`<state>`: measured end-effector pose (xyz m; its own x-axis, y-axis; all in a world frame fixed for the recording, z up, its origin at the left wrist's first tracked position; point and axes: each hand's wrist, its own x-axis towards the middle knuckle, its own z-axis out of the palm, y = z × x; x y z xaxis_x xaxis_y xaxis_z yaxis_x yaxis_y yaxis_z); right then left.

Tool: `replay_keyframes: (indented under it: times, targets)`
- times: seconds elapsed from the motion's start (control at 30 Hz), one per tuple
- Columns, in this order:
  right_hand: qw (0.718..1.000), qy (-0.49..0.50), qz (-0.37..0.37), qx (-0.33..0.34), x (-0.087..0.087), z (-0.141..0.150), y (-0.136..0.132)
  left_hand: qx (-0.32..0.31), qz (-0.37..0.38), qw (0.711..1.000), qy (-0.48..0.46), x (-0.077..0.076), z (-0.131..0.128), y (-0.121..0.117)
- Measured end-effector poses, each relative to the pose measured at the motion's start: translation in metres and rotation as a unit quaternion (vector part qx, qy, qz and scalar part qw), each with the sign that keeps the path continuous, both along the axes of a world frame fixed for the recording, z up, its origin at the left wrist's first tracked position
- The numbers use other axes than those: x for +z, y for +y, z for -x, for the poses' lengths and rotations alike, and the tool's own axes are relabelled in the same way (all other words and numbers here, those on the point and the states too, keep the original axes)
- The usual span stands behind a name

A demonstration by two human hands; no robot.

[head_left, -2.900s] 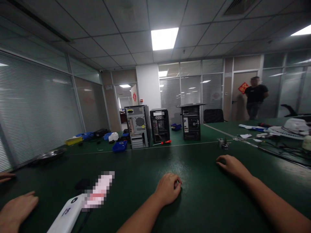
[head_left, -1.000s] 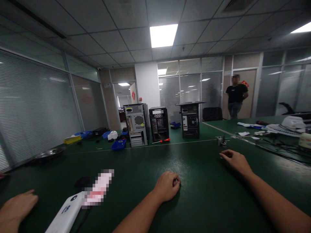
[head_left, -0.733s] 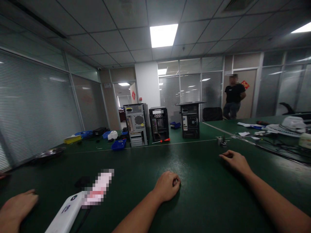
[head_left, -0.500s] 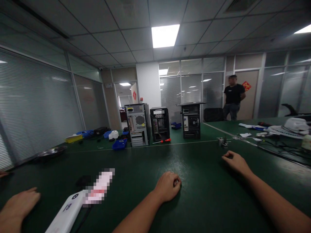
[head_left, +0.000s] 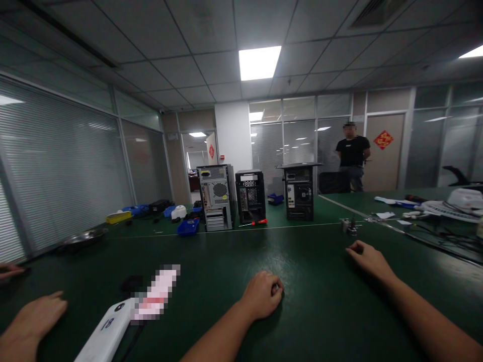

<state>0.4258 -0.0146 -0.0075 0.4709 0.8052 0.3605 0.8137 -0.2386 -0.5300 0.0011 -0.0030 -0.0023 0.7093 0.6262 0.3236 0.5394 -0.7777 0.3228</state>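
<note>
My left hand (head_left: 263, 295) rests on the green tabletop (head_left: 211, 266) in a loose fist, with nothing visible in it. Further right, my right hand (head_left: 370, 259) lies on the table with its fingers bent and drawn together; no object shows in them. Just beyond its fingertips stand small metal parts (head_left: 352, 229). Three computer cases stand in a row ahead: a grey one (head_left: 216, 198), a smaller black one (head_left: 250, 197) and another black one (head_left: 299, 195) with a panel lying across its top. A red screwdriver (head_left: 258, 222) lies before the middle case.
At left, another person's hand (head_left: 43, 317) rests beside a white bar (head_left: 105, 329) marked 18; a further hand (head_left: 11, 271) shows at the edge. Blue trays (head_left: 187, 227), a yellow tray (head_left: 118, 217) and a metal bowl (head_left: 85, 237) sit beyond. Cables (head_left: 445, 236) lie right. A person (head_left: 352, 153) stands behind.
The view has tilted up slightly, so things sit a little lower. The standing person has shifted left. Both my hands keep their pose on the table.
</note>
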Motion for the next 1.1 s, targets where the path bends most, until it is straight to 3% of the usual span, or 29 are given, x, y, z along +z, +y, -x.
replay_keyframes:
  times: [0.23, 0.33, 0.43, 0.53, 0.7, 0.87, 0.97, 1.1]
  targets:
    - [0.992, 0.07, 0.035, 0.099, -0.017, -0.024, 0.007, -0.001, 0.003, 1.0, 0.004, -0.004, 0.0, 0.002]
    - [0.991, 0.047, 0.051, 0.117, -0.024, -0.03, 0.01, -0.001, 0.003, 1.0, 0.001, -0.005, 0.001, 0.003]
    - [0.989, 0.001, 0.042, 0.142, -0.019, -0.018, 0.007, 0.006, 0.007, 1.0, 0.002, -0.004, 0.001, 0.001]
    - [0.977, -0.043, 0.013, 0.206, -0.001, 0.019, 0.001, 0.013, 0.016, 1.0, -0.002, -0.001, 0.001, -0.001]
    - [0.93, -0.117, 0.006, 0.348, 0.035, 0.123, -0.013, 0.044, 0.008, 0.999, -0.016, 0.008, 0.001, -0.007]
    - [0.873, -0.185, 0.014, 0.45, 0.048, 0.211, -0.032, 0.062, -0.005, 0.998, -0.001, 0.01, 0.001, -0.008]
    - [0.868, -0.202, 0.008, 0.454, 0.043, 0.232, -0.036, 0.057, -0.011, 0.998, 0.003, 0.006, 0.001, -0.006]
    - [0.882, -0.205, -0.008, 0.423, 0.034, 0.233, -0.033, 0.065, -0.014, 0.998, -0.006, 0.001, 0.001, -0.001]
